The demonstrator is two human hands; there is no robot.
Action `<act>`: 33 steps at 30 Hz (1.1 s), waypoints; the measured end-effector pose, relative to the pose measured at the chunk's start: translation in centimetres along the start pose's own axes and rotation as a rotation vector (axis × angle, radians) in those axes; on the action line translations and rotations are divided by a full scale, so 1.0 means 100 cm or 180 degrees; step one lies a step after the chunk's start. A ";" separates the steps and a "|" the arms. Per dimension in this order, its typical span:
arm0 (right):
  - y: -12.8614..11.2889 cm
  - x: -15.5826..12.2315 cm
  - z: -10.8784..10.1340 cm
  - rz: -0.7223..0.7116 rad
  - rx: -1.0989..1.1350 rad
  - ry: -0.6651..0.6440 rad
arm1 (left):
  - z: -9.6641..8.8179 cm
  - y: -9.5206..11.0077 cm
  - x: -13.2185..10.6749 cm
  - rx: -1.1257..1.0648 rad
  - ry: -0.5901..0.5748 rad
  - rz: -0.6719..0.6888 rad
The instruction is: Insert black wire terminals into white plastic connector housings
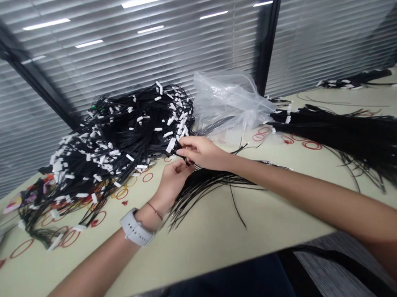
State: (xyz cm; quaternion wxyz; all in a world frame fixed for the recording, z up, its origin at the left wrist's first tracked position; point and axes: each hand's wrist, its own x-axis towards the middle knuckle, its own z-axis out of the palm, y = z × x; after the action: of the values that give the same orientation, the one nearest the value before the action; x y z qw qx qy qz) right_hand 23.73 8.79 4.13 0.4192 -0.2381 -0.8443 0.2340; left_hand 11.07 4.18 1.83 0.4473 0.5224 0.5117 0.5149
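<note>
My right hand is closed, its thumb and fingers pinching black cables just below a white connector. Right beside it, my left hand is closed too, its fingers curled around black cables at the same spot. Below and to the right of both hands, a spread of loose black cables lies on the table, thin ends fanning toward me. Beyond the hands rises a big heap of black cables with many white connectors. My fingers hide part of what they hold.
A clear plastic bag stands behind my right hand. Another thick bundle of black cables lies at the right. Red rubber bands are scattered over the pale table. Window blinds are behind the table.
</note>
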 end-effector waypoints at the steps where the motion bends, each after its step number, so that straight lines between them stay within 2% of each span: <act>1: -0.001 0.000 -0.001 -0.0036 -0.0047 0.0022 | -0.002 0.000 0.000 0.0073 -0.0049 0.0080; 5: -0.006 0.002 -0.003 -0.0196 -0.0246 0.0134 | -0.009 0.001 0.001 0.0279 -0.0363 0.0312; 10: -0.013 0.003 -0.004 -0.0344 -0.0408 0.0181 | -0.012 -0.001 -0.002 0.0391 -0.0595 0.0343; 13: -0.016 0.003 -0.005 -0.0376 -0.0449 0.0198 | -0.012 -0.003 -0.007 0.0440 -0.0583 0.0387; 17: -0.017 0.003 -0.006 -0.0386 -0.0463 0.0242 | -0.012 -0.002 -0.017 0.0498 -0.0326 0.0570; 19: -0.017 0.003 -0.006 -0.0395 -0.0458 0.0257 | -0.012 -0.001 -0.021 0.0528 -0.0326 0.0652; 22: -0.017 0.003 -0.006 -0.0402 -0.0440 0.0263 | -0.014 0.001 -0.022 0.0589 -0.0633 0.0634; 28: -0.019 0.002 -0.006 -0.0373 -0.0351 0.0243 | -0.015 0.007 -0.017 0.0702 -0.1441 0.0316; 30: -0.019 0.002 -0.007 -0.0353 -0.0323 0.0237 | -0.014 0.011 -0.017 0.0705 -0.1558 0.0269; 33: -0.021 0.002 -0.013 -0.0297 -0.0269 0.0252 | -0.018 0.016 -0.016 0.0674 -0.1473 0.0269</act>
State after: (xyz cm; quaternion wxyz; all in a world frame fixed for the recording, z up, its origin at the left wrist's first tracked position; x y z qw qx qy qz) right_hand 24.26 7.52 6.20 0.4523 -0.2250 -0.8464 0.1687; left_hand 9.50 2.40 3.37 0.4733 0.6913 0.4245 0.3434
